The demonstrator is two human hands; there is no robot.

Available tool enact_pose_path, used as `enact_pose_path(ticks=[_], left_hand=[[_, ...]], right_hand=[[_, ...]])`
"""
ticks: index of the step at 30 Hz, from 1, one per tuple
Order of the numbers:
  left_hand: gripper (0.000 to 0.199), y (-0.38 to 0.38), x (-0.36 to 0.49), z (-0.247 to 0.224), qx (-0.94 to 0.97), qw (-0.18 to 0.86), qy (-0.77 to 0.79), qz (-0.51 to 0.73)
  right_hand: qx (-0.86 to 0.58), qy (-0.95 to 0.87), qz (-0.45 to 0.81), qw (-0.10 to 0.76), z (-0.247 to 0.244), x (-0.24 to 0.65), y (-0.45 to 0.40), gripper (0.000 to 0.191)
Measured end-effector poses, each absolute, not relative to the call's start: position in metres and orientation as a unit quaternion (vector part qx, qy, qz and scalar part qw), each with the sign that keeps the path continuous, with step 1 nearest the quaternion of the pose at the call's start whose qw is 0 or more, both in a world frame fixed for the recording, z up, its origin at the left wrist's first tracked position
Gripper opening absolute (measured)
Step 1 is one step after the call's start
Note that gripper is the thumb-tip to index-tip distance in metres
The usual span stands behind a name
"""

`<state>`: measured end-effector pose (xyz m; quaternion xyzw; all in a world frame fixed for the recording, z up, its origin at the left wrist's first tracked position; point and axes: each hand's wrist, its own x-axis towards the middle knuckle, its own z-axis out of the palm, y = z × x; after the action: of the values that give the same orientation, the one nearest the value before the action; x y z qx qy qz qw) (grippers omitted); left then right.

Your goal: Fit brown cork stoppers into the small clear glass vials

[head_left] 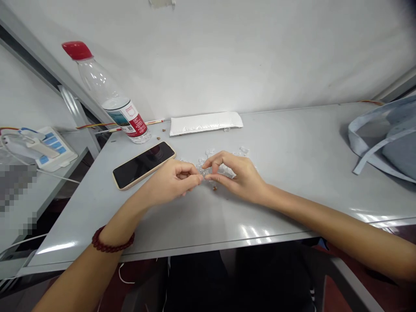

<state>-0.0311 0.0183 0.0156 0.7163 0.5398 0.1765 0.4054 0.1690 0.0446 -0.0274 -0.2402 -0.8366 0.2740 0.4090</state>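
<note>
My left hand [173, 180] has its fingers curled, and thumb and forefinger pinch a small clear plastic piece. Opposite it, my right hand [238, 175] bends its forefinger and thumb around the same see-through bit, their tips almost meeting. The piece is tiny, so its exact shape is unclear. Under and behind both hands lies a scatter of clear plastic pieces [210, 152], partly covered by the right hand. A small brown crumb [214, 188] rests on the grey table [201, 221] just below the fingertips. A phone [144, 165] with a dark screen lies beside my left hand.
A bottle [121, 112] with a red cap stands at the back left, near a red-and-white stick [156, 121]. Along the wall lies a white padded packet [206, 123]. A light-blue bag [390, 138] sits at right, a power strip [53, 149] beyond the table's left edge.
</note>
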Motion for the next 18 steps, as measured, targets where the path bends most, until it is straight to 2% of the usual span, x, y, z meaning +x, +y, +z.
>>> enact_pose_path(ticks=[1, 3, 8, 13, 18], left_hand=[[0.026, 0.018, -0.031, 0.016, 0.728, 0.375, 0.549, 0.167], [0.024, 0.017, -0.031, 0.014, 0.75, 0.328, 0.556, 0.14], [0.031, 0.017, -0.032, 0.011, 0.787, 0.311, 0.527, 0.078], [0.029, 0.021, -0.049, 0.021, 0.76, 0.268, 0.582, 0.112], [0.018, 0.025, -0.062, 0.021, 0.748, 0.282, 0.596, 0.075]], right_hand=[[-0.247, -0.846, 0.268, 0.389, -0.027, 0.171, 0.048, 0.006], [-0.242, -0.875, 0.24, 0.343, -0.027, 0.174, 0.054, 0.012], [-0.211, -0.927, 0.177, 0.253, -0.026, 0.179, 0.061, 0.029], [-0.202, -0.944, 0.153, 0.212, -0.028, 0.179, 0.06, 0.034], [-0.225, -0.942, 0.117, 0.218, -0.029, 0.178, 0.06, 0.027]])
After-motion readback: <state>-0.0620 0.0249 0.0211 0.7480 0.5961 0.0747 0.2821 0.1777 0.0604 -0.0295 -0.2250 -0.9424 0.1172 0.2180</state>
